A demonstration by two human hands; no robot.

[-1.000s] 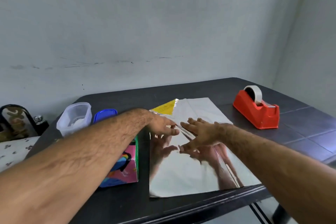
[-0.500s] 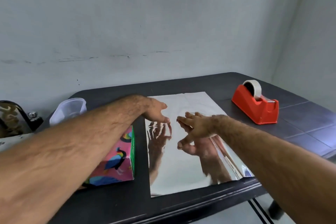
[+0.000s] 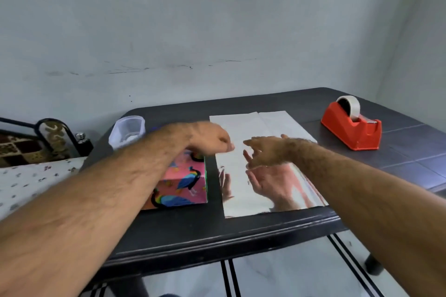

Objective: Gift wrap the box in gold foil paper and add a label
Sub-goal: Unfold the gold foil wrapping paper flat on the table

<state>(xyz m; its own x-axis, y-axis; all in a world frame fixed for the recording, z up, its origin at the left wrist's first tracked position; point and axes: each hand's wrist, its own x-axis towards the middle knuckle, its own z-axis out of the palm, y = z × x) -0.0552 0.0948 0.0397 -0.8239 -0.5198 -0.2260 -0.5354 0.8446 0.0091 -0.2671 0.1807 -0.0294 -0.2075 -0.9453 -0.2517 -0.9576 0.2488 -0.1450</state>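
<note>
Above the foil sheet, both hands hover, fingers loosely spread.

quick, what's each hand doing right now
left hand: open, holding nothing, over the foil sheet's left edge
right hand: open, fingers spread, above the foil

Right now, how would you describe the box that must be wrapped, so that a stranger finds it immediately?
Start at the dark table against the grey wall. On it lies a shiny sheet of foil paper; the box stands just left of that sheet, partly under the left forearm. It alone is pink with colourful peacocks, unlike the clear plastic container behind it and the red tape dispenser far right.
</note>
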